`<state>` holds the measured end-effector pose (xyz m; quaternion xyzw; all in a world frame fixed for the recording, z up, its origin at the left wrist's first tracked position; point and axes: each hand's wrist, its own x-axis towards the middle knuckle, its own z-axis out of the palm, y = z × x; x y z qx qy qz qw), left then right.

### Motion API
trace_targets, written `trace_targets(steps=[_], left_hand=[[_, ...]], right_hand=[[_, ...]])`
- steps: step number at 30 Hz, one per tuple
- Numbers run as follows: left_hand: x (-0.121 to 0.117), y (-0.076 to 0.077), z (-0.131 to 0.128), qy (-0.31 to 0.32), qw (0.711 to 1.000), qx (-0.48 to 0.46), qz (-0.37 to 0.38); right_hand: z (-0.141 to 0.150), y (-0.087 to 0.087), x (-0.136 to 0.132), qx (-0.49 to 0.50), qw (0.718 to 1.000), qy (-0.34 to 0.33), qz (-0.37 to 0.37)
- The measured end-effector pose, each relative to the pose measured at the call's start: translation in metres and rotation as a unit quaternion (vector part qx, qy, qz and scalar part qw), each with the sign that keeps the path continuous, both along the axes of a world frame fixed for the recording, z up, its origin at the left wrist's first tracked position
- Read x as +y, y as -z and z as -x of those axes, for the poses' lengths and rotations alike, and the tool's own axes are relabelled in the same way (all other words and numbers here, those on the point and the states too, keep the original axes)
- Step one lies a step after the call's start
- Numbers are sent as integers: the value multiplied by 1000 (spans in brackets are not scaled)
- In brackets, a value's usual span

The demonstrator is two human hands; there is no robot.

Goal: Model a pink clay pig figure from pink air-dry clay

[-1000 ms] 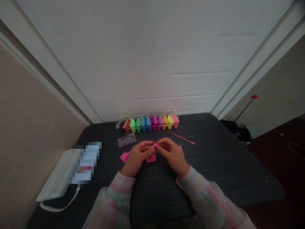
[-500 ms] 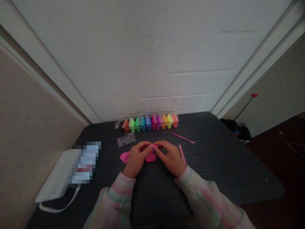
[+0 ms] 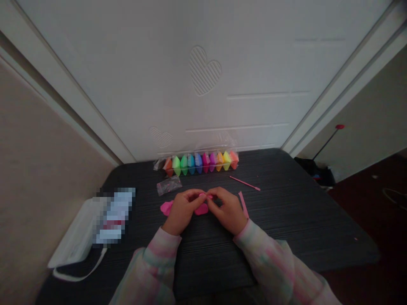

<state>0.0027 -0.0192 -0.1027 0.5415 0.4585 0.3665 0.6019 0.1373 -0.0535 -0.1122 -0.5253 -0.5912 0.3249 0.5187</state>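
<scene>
My left hand (image 3: 182,211) and my right hand (image 3: 229,209) meet over the dark table, fingertips pinched on a small piece of pink modelling clay (image 3: 208,195). Just below the fingers lies a flat, rounded pink clay piece (image 3: 201,209). Another pink clay lump (image 3: 166,207) shows left of my left hand, partly hidden by it. Beside my right hand rests a light pink strip (image 3: 243,204). A thin pink modelling tool (image 3: 244,183) lies farther back on the right.
Along the table's back edge (image 3: 263,157) stands a row of coloured clay packs (image 3: 199,163) in clear plastic. A small clear bag (image 3: 169,185) lies in front of it. At left are a blurred-out phone (image 3: 114,218), a white box-like object (image 3: 74,237) and a white cable (image 3: 79,279).
The pink clay between my fingertips has shifted slightly and looks more bunched. Both hands stay nearly in place; the view has moved a little.
</scene>
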Motion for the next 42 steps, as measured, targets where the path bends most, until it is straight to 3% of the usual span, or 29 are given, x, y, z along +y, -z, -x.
trace_targets(steps=[6,12,15,18,21,23,26,31,35,42], left_hand=[[0,0,0,6,1000,-6,-10],[4,8,3,23,999,-13,-20],[4,8,7,71,997,-19,-20],[-2,4,5,168,986,-9,-17],[-15,4,-4,302,950,42,-62],[-26,10,-13,382,890,138,-207],[-38,20,-23,397,810,224,-369],[-46,26,-26,368,755,309,-446],[-47,24,-25,361,754,322,-446],[-43,20,-24,289,813,277,-423]], right_hand=[[-3,-3,3,167,981,-42,86],[-29,-17,7,370,927,-9,57],[-33,-18,10,409,910,1,67],[-27,-14,11,417,903,-12,103],[-20,-12,12,421,899,-20,121],[-19,-11,12,426,896,-16,122],[-19,-12,13,432,894,-7,121],[-18,-11,15,430,894,11,121],[-18,-9,15,415,900,21,130],[-18,-4,14,399,905,19,144]])
